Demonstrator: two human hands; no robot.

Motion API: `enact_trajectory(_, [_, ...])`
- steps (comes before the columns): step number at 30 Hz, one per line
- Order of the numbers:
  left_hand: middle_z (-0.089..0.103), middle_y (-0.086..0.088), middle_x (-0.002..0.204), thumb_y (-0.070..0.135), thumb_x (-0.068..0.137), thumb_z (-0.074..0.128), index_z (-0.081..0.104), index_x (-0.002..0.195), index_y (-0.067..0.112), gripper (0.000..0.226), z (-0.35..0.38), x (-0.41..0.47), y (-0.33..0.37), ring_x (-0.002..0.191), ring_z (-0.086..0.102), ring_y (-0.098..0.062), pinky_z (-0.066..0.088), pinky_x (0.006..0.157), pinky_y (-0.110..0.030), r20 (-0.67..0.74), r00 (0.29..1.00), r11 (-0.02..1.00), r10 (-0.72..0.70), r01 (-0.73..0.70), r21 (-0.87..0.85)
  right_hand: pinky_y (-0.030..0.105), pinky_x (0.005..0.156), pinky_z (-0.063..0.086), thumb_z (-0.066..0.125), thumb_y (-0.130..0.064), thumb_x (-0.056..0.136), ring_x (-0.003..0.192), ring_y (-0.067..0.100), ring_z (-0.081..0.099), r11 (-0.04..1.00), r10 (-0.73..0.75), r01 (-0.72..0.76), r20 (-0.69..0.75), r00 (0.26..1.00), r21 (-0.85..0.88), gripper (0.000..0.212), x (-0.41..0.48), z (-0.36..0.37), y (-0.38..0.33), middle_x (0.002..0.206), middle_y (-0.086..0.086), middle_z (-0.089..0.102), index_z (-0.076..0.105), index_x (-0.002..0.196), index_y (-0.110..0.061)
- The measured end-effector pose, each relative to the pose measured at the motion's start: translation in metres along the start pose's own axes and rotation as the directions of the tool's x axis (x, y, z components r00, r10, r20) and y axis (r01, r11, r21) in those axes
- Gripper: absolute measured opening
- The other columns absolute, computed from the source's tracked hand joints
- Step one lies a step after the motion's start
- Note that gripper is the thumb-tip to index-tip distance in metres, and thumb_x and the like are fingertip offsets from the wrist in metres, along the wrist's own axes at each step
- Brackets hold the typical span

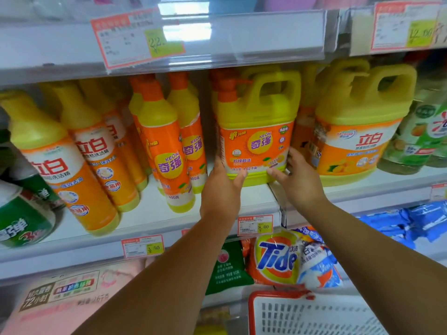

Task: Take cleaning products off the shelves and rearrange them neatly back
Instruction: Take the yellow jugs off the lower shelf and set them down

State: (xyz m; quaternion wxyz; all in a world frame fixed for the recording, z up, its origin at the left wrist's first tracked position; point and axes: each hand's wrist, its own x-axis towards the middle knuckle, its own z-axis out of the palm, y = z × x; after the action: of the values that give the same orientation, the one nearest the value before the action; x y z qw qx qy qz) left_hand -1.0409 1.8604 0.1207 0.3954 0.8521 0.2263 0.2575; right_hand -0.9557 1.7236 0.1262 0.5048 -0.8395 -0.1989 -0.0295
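Left grip (223, 187) and right grip (298, 176) curled round yellow detergent jug (256, 131) at its lower sides, jug upright on shelf (150, 215)

Most fingers of my left hand (223, 183) go behind the yellow jug (256, 141), so I can't see them. The picture's edges cut off the green bottle (24, 213) and the white basket (314, 316). The top price tag (135, 42) is too blurry to read.

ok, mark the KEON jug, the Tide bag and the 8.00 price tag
KEON jug (256, 146), head view, orange front label.
Tide bag (278, 258), head view, on the logo.
8.00 price tag (255, 225), head view, its middle.
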Motion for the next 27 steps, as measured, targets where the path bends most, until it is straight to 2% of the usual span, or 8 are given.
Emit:
enact_trajectory(4, [0.040, 0.001, 0.153, 0.034, 0.098, 0.057, 0.021, 0.155, 0.017, 0.070, -0.028, -0.030, 0.005, 0.139, 0.038, -0.017, 0.025, 0.103, -0.014, 0.039, 0.992, 0.988, 0.121, -0.124, 0.090, 0.027, 0.105, 0.038, 0.060, -0.026, 0.098, 0.132, 0.014, 0.048, 0.999, -0.047, 0.048, -0.117, 0.992, 0.000, 0.053, -0.045, -0.011, -0.018, 0.145, -0.003, 0.052, 0.041, 0.147, -0.021])
enact_trajectory(6, [0.041, 0.007, 0.152, 0.034, 0.098, 0.056, 0.029, 0.153, 0.024, 0.062, -0.052, -0.069, -0.008, 0.138, 0.036, -0.009, 0.019, 0.104, -0.009, 0.092, 0.969, 0.966, 0.227, -0.236, 0.100, 0.028, 0.103, 0.043, 0.057, -0.025, 0.099, 0.124, 0.011, 0.054, 0.989, -0.113, 0.127, -0.171, 0.979, 0.077, 0.042, -0.094, -0.007, -0.024, 0.137, -0.002, 0.056, 0.048, 0.140, -0.021])
enact_trajectory(9, [0.051, 0.016, 0.138, 0.039, 0.097, 0.052, 0.046, 0.143, 0.032, 0.047, -0.083, -0.141, -0.065, 0.127, 0.044, 0.000, 0.024, 0.103, -0.002, 0.170, 0.952, 0.954, 0.254, -0.276, 0.120, 0.017, 0.090, 0.047, 0.054, -0.023, 0.099, 0.106, 0.002, 0.060, 0.982, -0.125, 0.131, -0.052, 0.991, 0.133, 0.025, -0.165, 0.020, -0.012, 0.118, -0.013, 0.062, 0.054, 0.123, -0.031])
enact_trajectory(11, [0.051, 0.017, 0.136, 0.035, 0.096, 0.055, 0.046, 0.141, 0.035, 0.046, -0.095, -0.186, -0.117, 0.125, 0.046, -0.001, 0.034, 0.104, -0.013, 0.194, 0.974, 0.973, 0.120, -0.154, 0.171, 0.008, 0.083, 0.044, 0.054, -0.019, 0.100, 0.101, -0.003, 0.060, 0.994, -0.057, 0.041, 0.158, 0.986, 0.102, 0.026, -0.206, 0.049, 0.005, 0.114, -0.019, 0.060, 0.053, 0.119, -0.035])
enact_trajectory(14, [0.056, 0.005, 0.136, 0.022, 0.093, 0.063, 0.043, 0.142, 0.031, 0.053, -0.103, -0.238, -0.189, 0.120, 0.056, -0.014, 0.047, 0.100, -0.032, 0.159, 0.979, 0.974, -0.130, 0.096, 0.206, 0.011, 0.096, 0.040, 0.053, -0.012, 0.099, 0.113, 0.013, 0.059, 0.997, 0.021, 0.013, 0.424, 0.905, -0.076, 0.033, -0.249, 0.097, 0.037, 0.125, 0.000, 0.058, 0.052, 0.128, -0.025])
enact_trajectory(17, [0.051, -0.002, 0.141, 0.019, 0.090, 0.067, 0.041, 0.146, 0.020, 0.062, -0.103, -0.272, -0.237, 0.113, 0.058, -0.013, 0.047, 0.096, -0.029, 0.210, 0.918, 0.929, -0.338, 0.289, 0.231, 0.024, 0.108, 0.030, 0.049, -0.013, 0.098, 0.142, 0.029, 0.035, 0.940, 0.200, 0.044, 0.652, 0.732, -0.338, 0.057, -0.260, 0.138, 0.060, 0.157, 0.014, 0.028, 0.031, 0.152, -0.020])
enact_trajectory(21, [0.044, 0.001, 0.145, 0.020, 0.088, 0.069, 0.036, 0.148, 0.020, 0.068, -0.101, -0.299, -0.265, 0.110, 0.059, -0.011, 0.044, 0.092, -0.022, 0.301, 0.848, 0.896, -0.437, 0.381, 0.227, 0.032, 0.113, 0.030, 0.046, -0.013, 0.098, 0.150, 0.034, 0.017, 0.833, 0.401, 0.052, 0.666, 0.629, -0.551, 0.071, -0.261, 0.172, 0.076, 0.163, 0.022, 0.005, 0.010, 0.157, -0.029])
enact_trajectory(27, [0.040, -0.001, 0.146, 0.023, 0.088, 0.071, 0.027, 0.152, 0.023, 0.077, -0.109, -0.306, -0.269, 0.115, 0.056, -0.013, 0.041, 0.092, -0.019, 0.362, 0.793, 0.871, -0.491, 0.446, 0.204, 0.030, 0.097, 0.042, 0.052, -0.015, 0.099, 0.122, 0.029, 0.055, 0.827, 0.376, 0.020, 0.580, 0.723, -0.562, 0.048, -0.273, 0.166, 0.069, 0.137, 0.015, 0.052, 0.045, 0.146, -0.020])
